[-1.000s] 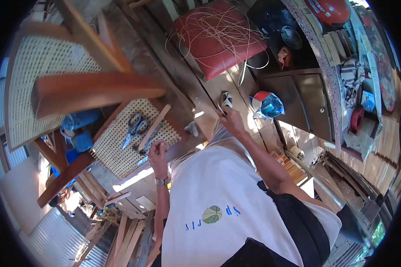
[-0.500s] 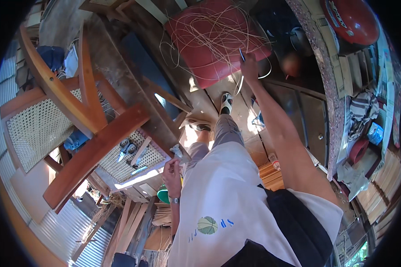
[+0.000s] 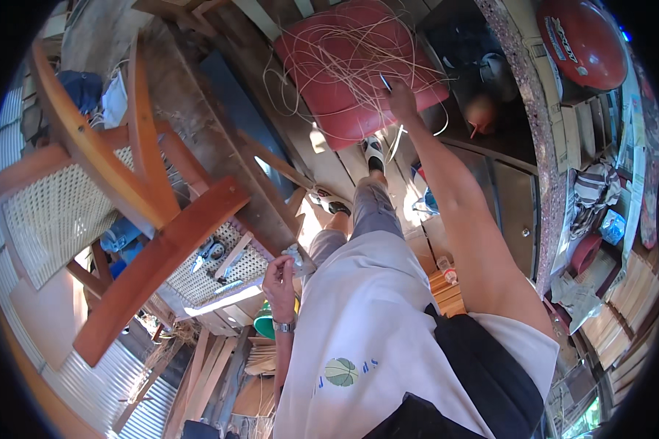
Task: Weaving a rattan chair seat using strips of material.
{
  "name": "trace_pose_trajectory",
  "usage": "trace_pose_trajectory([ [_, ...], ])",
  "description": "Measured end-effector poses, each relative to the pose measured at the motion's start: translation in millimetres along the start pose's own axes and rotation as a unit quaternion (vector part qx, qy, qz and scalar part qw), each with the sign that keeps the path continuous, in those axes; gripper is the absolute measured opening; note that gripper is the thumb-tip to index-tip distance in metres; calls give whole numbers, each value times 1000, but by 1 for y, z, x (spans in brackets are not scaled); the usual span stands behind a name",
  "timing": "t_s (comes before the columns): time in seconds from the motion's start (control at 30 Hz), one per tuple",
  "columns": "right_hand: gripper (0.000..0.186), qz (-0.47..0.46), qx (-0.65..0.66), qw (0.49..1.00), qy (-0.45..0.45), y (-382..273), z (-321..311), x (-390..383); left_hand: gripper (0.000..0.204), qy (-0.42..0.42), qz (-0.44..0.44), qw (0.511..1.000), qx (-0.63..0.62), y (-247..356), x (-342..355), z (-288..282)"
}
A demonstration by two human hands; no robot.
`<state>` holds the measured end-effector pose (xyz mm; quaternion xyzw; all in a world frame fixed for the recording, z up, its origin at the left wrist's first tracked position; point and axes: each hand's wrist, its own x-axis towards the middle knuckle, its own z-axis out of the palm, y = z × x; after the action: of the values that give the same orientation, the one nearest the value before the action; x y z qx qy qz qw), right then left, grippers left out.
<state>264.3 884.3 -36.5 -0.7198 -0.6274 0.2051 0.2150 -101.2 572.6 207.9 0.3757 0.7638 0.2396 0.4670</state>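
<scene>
My right hand (image 3: 403, 101) reaches out over the near right part of a red cushioned seat (image 3: 333, 132). It is closed around a slim tool with a bluish-white glint (image 3: 386, 82), too small to name surely. Thin pale cane strands (image 3: 344, 55) lie in a loose tangle across the cushion, and some hang over its edge beside that hand. Low on the left, my left hand (image 3: 279, 284) has its fingers bent together by the corner of a wooden bench. A crumpled grey scrap (image 3: 293, 254) is at its fingertips; whether they grip it I cannot tell.
On the left lies a wooden chair frame (image 3: 161, 271) with woven cane panels (image 3: 58, 212); scissors-like tools (image 3: 211, 251) rest on one panel. A dark cabinet (image 3: 516, 197) and a speckled counter edge (image 3: 553, 197) run along the right, near a red helmet (image 3: 582, 44). Green container (image 3: 265, 322) below.
My right hand with the slim tool has shifted slightly left over the cushion. My left hand is a little higher, nearer the grey scrap. My right foot is closer to the red seat.
</scene>
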Motion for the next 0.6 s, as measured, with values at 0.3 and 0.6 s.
trace_pose_trajectory([
  [0.3, 24, 126, 160, 975, 89, 9, -31, 37, 16, -25, -55, 998, -14, 67, 42, 74],
  [0.6, 24, -37, 10, 998, -44, 69, 34, 141, 16, 10, -115, 993, -23, 85, 57, 98],
])
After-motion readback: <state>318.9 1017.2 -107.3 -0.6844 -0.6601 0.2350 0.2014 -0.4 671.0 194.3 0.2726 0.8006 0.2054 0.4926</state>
